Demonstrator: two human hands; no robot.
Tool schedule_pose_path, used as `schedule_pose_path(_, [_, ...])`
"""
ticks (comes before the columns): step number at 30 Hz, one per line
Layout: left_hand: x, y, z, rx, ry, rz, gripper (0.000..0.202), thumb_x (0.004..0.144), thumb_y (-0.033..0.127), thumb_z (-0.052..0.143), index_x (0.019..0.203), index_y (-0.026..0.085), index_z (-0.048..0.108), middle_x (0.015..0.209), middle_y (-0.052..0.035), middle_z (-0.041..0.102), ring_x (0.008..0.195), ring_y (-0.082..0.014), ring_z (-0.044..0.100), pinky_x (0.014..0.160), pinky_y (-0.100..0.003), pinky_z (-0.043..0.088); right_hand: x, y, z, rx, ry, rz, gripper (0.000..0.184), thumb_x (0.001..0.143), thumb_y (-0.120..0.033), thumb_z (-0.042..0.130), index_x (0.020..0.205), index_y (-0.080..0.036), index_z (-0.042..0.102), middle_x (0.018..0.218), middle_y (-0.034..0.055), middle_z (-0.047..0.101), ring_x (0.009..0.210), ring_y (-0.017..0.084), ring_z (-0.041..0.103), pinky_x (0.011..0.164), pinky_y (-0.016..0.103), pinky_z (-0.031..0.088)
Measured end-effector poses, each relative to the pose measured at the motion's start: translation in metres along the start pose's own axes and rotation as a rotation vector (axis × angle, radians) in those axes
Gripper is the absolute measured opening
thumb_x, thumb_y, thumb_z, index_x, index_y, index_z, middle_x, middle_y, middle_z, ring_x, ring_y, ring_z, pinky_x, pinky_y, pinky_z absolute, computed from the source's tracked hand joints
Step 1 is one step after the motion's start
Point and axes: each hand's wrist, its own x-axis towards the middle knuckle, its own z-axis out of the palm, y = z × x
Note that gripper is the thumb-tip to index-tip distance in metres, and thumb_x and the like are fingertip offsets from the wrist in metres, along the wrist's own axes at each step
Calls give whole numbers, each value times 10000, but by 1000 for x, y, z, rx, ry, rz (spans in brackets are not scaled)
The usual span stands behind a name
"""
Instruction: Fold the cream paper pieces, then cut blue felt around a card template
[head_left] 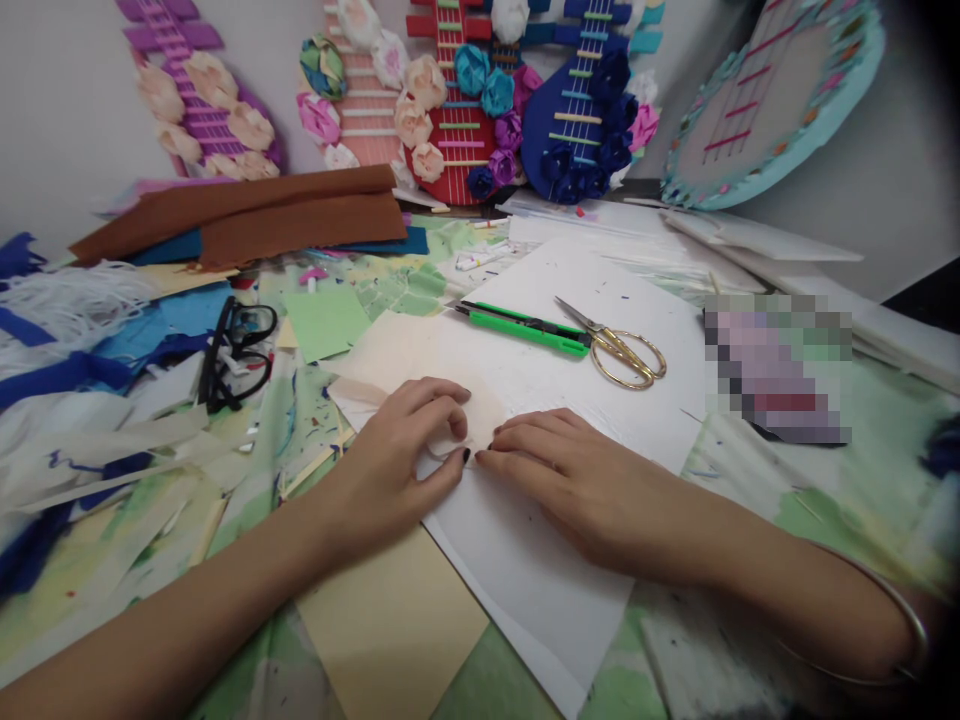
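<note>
A person's two bare hands meet over a bench [847, 500], working at a thin cream paper [397, 350] that lies mostly beyond the left grip [390, 455]. The left grip is curled nearly closed, its thumb and fingertips seeming to pinch the paper's near edge; the right grip [581, 480], fingers bunched, meets that edge just beside it, apparently pinching too, though its exact hold is hard to tell. The step in hand looks like rolling or gathering this edge, and the next move calls for light, even pressure so that the sheet does not tear or crease. Under both grips is a large white sheet [517, 580]. Beyond them lie a green cutter [525, 330] and gold-handled scissors [622, 352]; a light-green square [326, 322] and black-framed glasses [236, 355] are to the left grip's far left, and a tan sheet [397, 630] is on its near side. A pixelated object [776, 365] sits right of the right grip. The bench's green-patterned cover is strewn with scraps. Farthest from the grips, flower-trimmed model string instruments [450, 160] lean against a pale wall [60, 130].
</note>
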Motion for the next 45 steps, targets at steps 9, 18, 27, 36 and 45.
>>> schedule_pose_path(9, [1,0,1,0,1,2,77,808,133,497,849,197,503,1174,-54,525,1139,-199,478,963,-369,393,1,-1,0,-26,-19,-17,353,918,-108,377,1240,-119,522,1155,136,543,1064,251,452,895,424,397])
schedule_pose_path(18, [-2,1,0,1,-4,2,132,768,115,491,873,196,495,1199,-61,505,1159,-213,461,978,-389,385,0,0,2,-27,19,-27,331,926,-123,387,1217,-127,545,1127,143,542,1053,249,450,881,423,399])
schedule_pose_path(27, [-2,-8,-11,-55,-126,51,338,721,11,387,990,202,464,1252,-65,484,1210,-205,432,1007,-388,390,0,0,1,-14,-4,-11,325,909,-109,415,1202,-143,554,1131,135,543,1044,243,456,881,410,389])
schedule_pose_path(36, [-2,-14,-16,-78,-165,65,390,716,6,380,1031,219,470,1288,-39,483,1226,-187,435,1035,-376,374,3,0,1,-17,8,-14,291,937,-143,387,1159,-151,574,1095,131,553,1029,231,467,869,399,384])
schedule_pose_path(45, [0,-11,-15,-74,-166,46,362,727,30,407,1027,222,471,1294,-39,480,1238,-190,424,1052,-382,368,11,-5,3,-62,3,29,358,937,-379,446,1250,-222,520,1099,115,525,1012,254,438,841,408,360])
